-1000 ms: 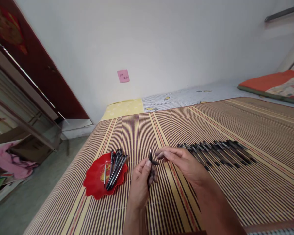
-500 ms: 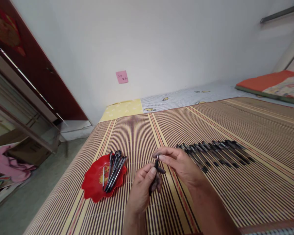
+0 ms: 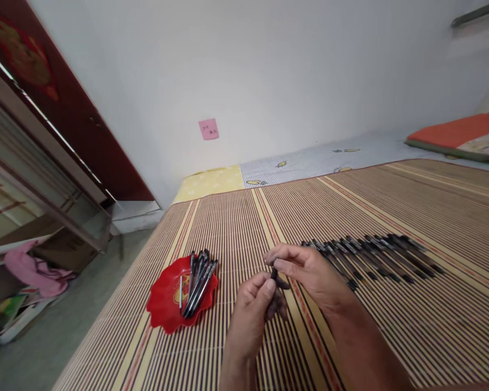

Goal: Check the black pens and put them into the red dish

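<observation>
Over the striped mat, my left hand [image 3: 250,304] is closed around a black pen [image 3: 274,273] held upright. Its lower part is hidden by the fingers. My right hand [image 3: 305,271] comes in from the right, with thumb and forefinger pinched at the pen's upper end, covering the tip. Fingertips on both hands look dark-stained. To the left, a red scalloped plate [image 3: 157,304] holds several dark pens [image 3: 201,285] and one thin whitish stick [image 3: 181,296]. A long row of black pens [image 3: 375,258] lies side by side beyond my right hand.
The striped mat [image 3: 228,233] covers the bed, with yellow and blue checked cloth [image 3: 301,165] showing along the wall. An orange folded quilt [image 3: 456,130] lies at the far right. Floor, a cardboard box [image 3: 65,247] and pink cloth [image 3: 36,271] are off the left edge.
The silvery tip seen at the pen's upper end is now covered by my right fingers. Everything has shifted slightly right in view as my head turned; both hands keep nearly the same pose.
</observation>
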Available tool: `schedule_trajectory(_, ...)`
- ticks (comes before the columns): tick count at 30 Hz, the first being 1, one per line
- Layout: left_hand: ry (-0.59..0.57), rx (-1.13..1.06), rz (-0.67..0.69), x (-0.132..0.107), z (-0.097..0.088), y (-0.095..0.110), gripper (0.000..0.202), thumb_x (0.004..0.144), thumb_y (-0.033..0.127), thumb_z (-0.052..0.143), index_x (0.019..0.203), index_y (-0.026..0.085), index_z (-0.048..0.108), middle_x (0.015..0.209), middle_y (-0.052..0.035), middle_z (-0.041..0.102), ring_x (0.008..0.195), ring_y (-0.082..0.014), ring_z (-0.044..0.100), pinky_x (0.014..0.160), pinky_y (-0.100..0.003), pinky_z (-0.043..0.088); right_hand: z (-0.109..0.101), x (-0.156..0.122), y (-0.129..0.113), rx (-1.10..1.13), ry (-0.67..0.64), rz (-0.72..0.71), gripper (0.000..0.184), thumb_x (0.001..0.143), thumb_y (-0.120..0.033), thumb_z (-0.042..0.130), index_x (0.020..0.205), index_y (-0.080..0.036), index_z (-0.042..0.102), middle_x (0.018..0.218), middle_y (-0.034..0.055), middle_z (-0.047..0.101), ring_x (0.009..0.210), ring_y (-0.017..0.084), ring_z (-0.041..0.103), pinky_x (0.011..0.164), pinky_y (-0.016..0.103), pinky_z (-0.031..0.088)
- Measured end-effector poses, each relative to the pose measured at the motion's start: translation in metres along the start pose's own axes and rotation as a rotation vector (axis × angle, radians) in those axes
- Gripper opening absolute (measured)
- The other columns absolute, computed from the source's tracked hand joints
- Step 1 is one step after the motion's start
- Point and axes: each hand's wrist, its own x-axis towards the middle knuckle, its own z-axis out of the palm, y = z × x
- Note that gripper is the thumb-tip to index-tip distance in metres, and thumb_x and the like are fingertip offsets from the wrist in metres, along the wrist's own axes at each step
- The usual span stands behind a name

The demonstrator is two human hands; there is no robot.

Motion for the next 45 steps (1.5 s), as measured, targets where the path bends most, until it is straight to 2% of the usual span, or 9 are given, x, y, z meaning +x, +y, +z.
schedule_trajectory(7,0.253,0.438,0.197,0.002,0.012,-0.001,0.017,0.091,0.03,0.061,0.086,0.016,0.07,0.068,-0.0014,0.063,0.067,-0.015,0.059,0.065,-0.025,0.042,0.006,0.002,0.004,0.02,0.147,0.086,0.024,0.074,-0.042,0.078,0.071,-0.021,0.067,0.072,-0.0001,0.061,0.066,0.014,0.056,0.061,0.027,0.048)
schedule_trajectory(14,0.084,-0.036,0.018,0.001,0.005,-0.001,0.03,0.087,0.043,0.067,0.082,0.013,0.067,0.056,0.0017,0.055,0.045,-0.0069,0.04,0.045,-0.02,0.025,-0.001,-0.001,0.005,0.094,0.048,0.088,0.025,0.081,-0.042,0.073,0.092,-0.02,0.075,0.086,0.0042,0.071,0.081,0.018,0.064,0.077,0.031,0.051)
schedule_trajectory(20,0.005,-0.11,-0.067,-0.001,-0.003,0.003,0.03,0.082,0.042,0.073,0.08,0.012,0.068,0.057,0.002,0.054,0.044,-0.0052,0.038,0.044,-0.019,0.027,0.001,-0.002,-0.004,0.078,-0.025,0.07,0.019,0.081,-0.035,0.073,0.094,-0.021,0.076,0.091,0.0035,0.072,0.087,0.016,0.065,0.084,0.031,0.049)
schedule_trajectory(23,0.014,-0.055,-0.059,0.0,-0.003,0.002,0.03,0.082,0.042,0.073,0.08,0.012,0.068,0.057,0.0016,0.055,0.045,-0.0063,0.04,0.046,-0.019,0.031,0.004,-0.001,-0.004,0.083,-0.004,0.055,0.015,0.077,-0.035,0.076,0.082,-0.02,0.073,0.082,0.0008,0.067,0.077,0.014,0.062,0.075,0.028,0.049)
schedule_trajectory(27,0.145,0.203,0.09,0.003,0.0,0.0,0.021,0.086,0.036,0.069,0.085,0.016,0.07,0.064,-0.0015,0.063,0.06,-0.0139,0.056,0.059,-0.024,0.042,0.01,0.002,0.003,0.104,0.125,0.082,0.022,0.072,-0.037,0.079,0.07,-0.02,0.065,0.067,-0.0033,0.058,0.064,0.013,0.055,0.063,0.027,0.046)
schedule_trajectory(31,0.416,0.635,0.308,0.002,0.005,-0.002,0.01,0.085,0.029,0.068,0.088,0.022,0.075,0.08,-0.0057,0.071,0.076,-0.0227,0.062,0.074,-0.032,0.045,0.016,0.007,0.01,0.063,0.209,0.067,0.024,0.071,-0.038,0.079,0.07,-0.018,0.065,0.067,-0.0028,0.058,0.065,0.013,0.054,0.064,0.027,0.046)
schedule_trajectory(34,0.577,0.777,0.444,0.0,0.005,-0.006,0.011,0.08,0.023,0.072,0.089,0.026,0.077,0.086,-0.0066,0.074,0.082,-0.0262,0.062,0.082,-0.035,0.042,0.023,0.009,0.013,0.036,0.245,0.056,0.022,0.072,-0.037,0.076,0.07,-0.018,0.065,0.067,-0.0022,0.059,0.067,0.014,0.055,0.065,0.028,0.046)
schedule_trajectory(42,0.755,0.835,0.597,0.001,-0.004,-0.015,0.016,0.076,0.022,0.074,0.091,0.028,0.078,0.081,-0.0056,0.071,0.078,-0.0265,0.057,0.077,-0.032,0.038,0.045,0.011,0.016,-0.083,0.328,-0.004,0.018,0.077,-0.032,0.069,0.068,-0.019,0.063,0.065,-0.001,0.06,0.067,0.015,0.058,0.063,0.027,0.046)
schedule_trajectory(45,0.68,0.845,0.494,0.003,-0.005,-0.011,0.01,0.078,0.026,0.073,0.088,0.026,0.075,0.078,-0.0038,0.07,0.071,-0.0231,0.058,0.072,-0.03,0.041,0.044,0.011,0.016,-0.079,0.346,0.021,0.018,0.079,-0.033,0.069,0.07,-0.019,0.062,0.064,-0.0013,0.06,0.063,0.015,0.057,0.06,0.026,0.045)
